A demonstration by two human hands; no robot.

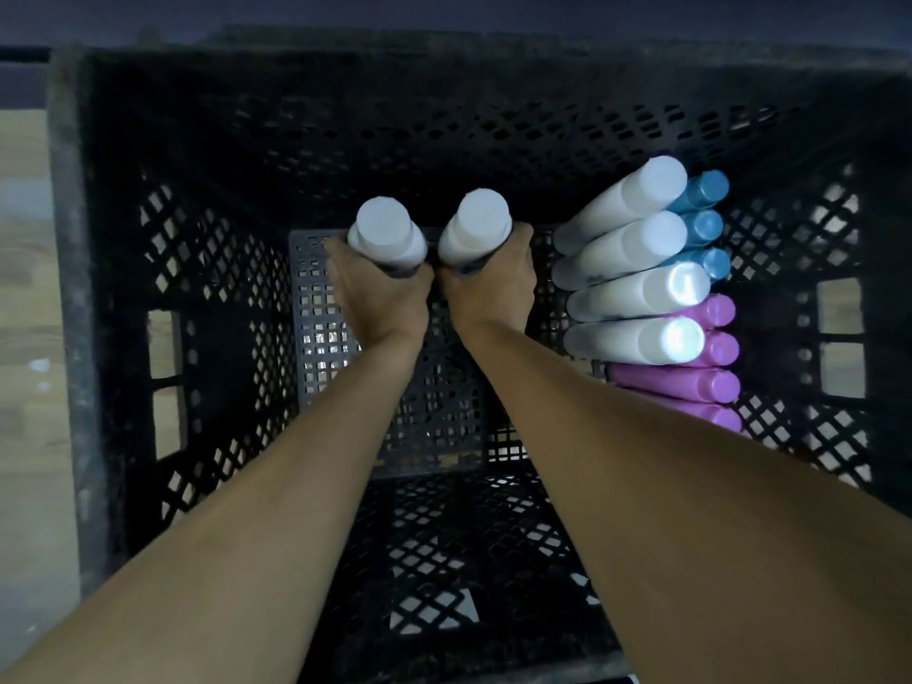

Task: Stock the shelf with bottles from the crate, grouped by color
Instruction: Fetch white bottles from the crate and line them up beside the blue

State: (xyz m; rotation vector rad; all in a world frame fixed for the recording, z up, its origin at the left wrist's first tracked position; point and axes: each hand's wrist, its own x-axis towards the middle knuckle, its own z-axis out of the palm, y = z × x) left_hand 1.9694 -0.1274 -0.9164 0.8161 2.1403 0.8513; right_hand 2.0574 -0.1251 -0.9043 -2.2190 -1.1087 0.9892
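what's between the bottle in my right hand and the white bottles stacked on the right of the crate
Nothing: the head view shows only bare crate floor between them.

Each hand, left hand and right hand, grips a white bottle (inside the crate).

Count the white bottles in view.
6. One in the left hand, one in the right hand, four stacked at the crate's right side. More may be hidden beneath.

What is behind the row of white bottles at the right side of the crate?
Behind the white bottles, against the crate wall, blue bottles and pink bottles show. Only their tops are visible; whether more stand behind is hidden.
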